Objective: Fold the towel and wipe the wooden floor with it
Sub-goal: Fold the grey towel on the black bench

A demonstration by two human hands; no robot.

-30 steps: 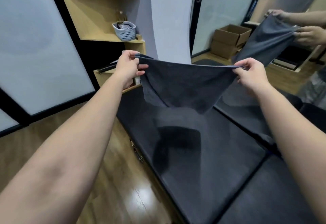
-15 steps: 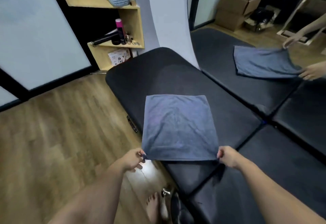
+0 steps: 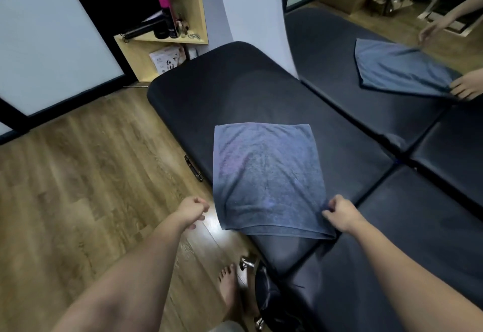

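Observation:
A blue-grey towel (image 3: 266, 174) lies spread flat in a single folded layer on the black padded bench (image 3: 235, 83), its near edge hanging slightly over the bench's front. My right hand (image 3: 341, 212) pinches the towel's right edge near the front corner. My left hand (image 3: 193, 210) hovers over the wooden floor (image 3: 78, 174) just left of the towel's front left corner, fingers curled, a small gap away from the cloth.
A mirror at the right shows a reflected towel (image 3: 397, 70) and hands. A wooden shelf (image 3: 183, 41) with bottles stands behind the bench. My bare foot (image 3: 228, 287) and a metal bench fitting (image 3: 247, 263) are near the bench's front corner.
The towel went from held up in the air to laid flat on the bench. Since half a second ago my left hand has let go of its corner and moved slightly left.

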